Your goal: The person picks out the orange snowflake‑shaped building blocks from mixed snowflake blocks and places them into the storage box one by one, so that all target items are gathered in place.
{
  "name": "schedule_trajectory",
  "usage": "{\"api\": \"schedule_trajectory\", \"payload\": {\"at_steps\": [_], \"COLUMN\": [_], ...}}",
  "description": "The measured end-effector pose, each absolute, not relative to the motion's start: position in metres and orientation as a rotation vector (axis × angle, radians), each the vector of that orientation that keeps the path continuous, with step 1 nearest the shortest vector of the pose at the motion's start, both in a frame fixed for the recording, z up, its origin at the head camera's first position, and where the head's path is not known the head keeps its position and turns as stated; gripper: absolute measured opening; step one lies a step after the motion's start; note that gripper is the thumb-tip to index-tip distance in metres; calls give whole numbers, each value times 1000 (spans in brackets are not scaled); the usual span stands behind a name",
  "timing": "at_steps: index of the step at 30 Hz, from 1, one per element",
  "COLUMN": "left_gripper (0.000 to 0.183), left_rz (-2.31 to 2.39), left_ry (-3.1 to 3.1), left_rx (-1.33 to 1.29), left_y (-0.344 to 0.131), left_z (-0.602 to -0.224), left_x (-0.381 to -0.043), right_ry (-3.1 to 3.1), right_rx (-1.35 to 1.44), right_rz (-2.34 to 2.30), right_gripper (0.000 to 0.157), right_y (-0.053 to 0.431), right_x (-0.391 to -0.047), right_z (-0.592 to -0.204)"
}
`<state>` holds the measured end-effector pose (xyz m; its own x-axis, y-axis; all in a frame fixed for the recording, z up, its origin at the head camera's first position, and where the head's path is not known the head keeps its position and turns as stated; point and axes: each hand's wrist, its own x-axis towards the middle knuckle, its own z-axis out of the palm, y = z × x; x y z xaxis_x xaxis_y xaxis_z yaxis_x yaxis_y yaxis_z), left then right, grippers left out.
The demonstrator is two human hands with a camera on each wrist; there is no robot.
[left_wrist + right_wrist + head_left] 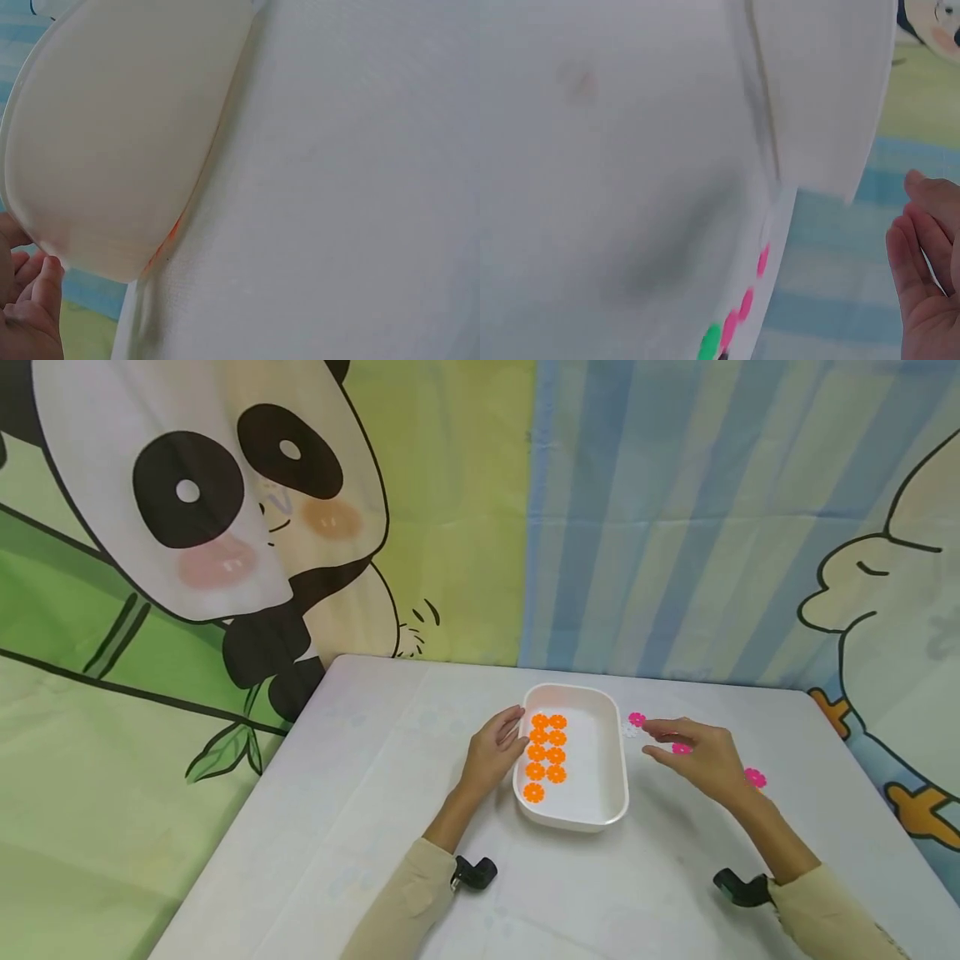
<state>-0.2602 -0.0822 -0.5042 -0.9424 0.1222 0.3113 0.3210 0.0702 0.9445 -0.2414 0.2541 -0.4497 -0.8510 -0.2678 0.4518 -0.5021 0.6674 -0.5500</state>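
Observation:
A white rectangular tray (620, 789) stands on the table, with several orange flower-shaped pieces (556, 755) laid in two columns along its left side. My left hand (491, 753) is at the tray's left edge; its thumb and fingertips touch the side near the rim, relaxed rather than wrapped round it. To the right of the tray my right hand (701, 756) hovers over the table, thumb apart from the fingers, and nothing shows between them. Pink flower-shaped pieces lie around and beneath it, one pink piece (637, 719) just beyond its fingertips.
Beside the tray's right rim lies a whitish flower piece (629, 730). A further pink piece (755, 777) rests near my right wrist, and a green piece (709, 342) appears in the right wrist view. Behind the white table (375, 760) hangs a printed cloth (450, 510) with cartoon animals.

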Motion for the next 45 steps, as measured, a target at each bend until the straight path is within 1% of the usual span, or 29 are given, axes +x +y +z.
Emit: {"api": "schedule_trajectory", "payload": {"at_steps": [4,8,12,18,24,30,33,39,45], "left_gripper": [53,52,50,50,51,52,52,52,53], "left_rz": [-2013,-2026,-1991,-1980,-1986,-1972,-1991,-2020,-2021], "left_ry": [-2173,-2163,-2176,-2167,-2173,-2187,-2182,-2176,-2167], "left_rx": [-455,-480,-480,-493,-532,-472,-442,-442,-472], "left_y": [-84,-85,-86,-88,-89,-87,-86,-84,-83], "left_z": [-500,-488,-476,-476,-478,-498,-505,-501,-507], "left_x": [-256,-248,-240,-239,-242,-255,-259,-258,-262], "right_ry": [-2591,-2624,-2622,-2677,-2751,-2772,-2758,-2709,-2709], "right_rx": [447,309,211,73,-25,-104,-101,-100,-149], "right_rz": [981,930,921,943,970,1024,1051,1018,1005], "right_gripper": [40,42,42,46,52,56,56,55,58], "right_y": [289,320,344,370,384,391,393,397,401], "right_x": [-228,-214,-202,-190,-188,-191,-193,-196,-196], "right_z": [-452,-455,-460,-474,-492,-509,-516,-524,-529]}}
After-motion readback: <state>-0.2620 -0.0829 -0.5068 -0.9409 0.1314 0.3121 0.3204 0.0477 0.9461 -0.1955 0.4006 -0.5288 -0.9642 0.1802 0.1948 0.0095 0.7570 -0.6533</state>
